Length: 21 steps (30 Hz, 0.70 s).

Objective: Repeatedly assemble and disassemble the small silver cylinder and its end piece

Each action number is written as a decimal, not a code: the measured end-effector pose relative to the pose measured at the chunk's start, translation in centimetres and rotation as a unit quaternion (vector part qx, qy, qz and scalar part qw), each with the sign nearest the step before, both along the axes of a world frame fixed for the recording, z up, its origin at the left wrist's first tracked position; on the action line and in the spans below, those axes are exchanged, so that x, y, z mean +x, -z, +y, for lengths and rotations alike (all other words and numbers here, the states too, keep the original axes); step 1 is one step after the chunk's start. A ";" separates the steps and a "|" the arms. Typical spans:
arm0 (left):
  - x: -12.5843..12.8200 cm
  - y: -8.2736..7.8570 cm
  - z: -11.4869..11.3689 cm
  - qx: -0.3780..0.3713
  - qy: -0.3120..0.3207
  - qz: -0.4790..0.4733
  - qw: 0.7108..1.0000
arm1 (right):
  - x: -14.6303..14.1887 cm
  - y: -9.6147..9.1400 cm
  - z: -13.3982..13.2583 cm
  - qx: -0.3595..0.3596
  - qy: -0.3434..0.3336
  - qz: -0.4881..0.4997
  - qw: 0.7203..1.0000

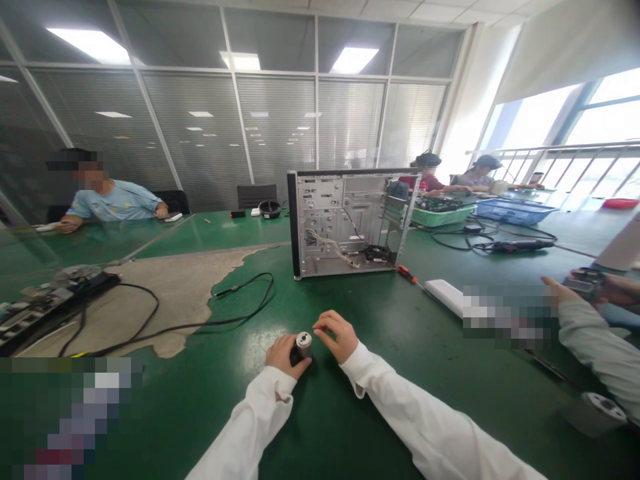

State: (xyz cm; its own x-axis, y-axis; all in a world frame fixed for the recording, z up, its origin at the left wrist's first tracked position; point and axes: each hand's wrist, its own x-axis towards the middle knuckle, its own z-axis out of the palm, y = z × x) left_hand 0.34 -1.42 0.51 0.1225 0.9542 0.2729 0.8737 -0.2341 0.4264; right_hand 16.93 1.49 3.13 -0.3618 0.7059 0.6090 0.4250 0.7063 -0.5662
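My left hand (281,354) is closed around a small silver cylinder (303,344) with a dark base, held just above the green table (350,400). My right hand (339,335) hovers right beside it, fingers curled, fingertips close to the cylinder's top; whether they touch it I cannot tell. Both arms wear white sleeves. An open computer case (350,221) stands upright on the table beyond my hands, its inside with cables and a fan facing me.
A screwdriver with an orange handle (407,273) lies right of the case, by a white flat object (446,295). A black cable (200,323) loops across the left. Another person's sleeve and hand (590,320) reach in at right. Baskets (515,211) and seated people are farther back.
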 end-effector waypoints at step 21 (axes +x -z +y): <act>-0.1 0.4 0.2 0.004 -0.018 0.004 1.000 | 4.8 2.7 1.7 0.007 0.045 -0.195 0.980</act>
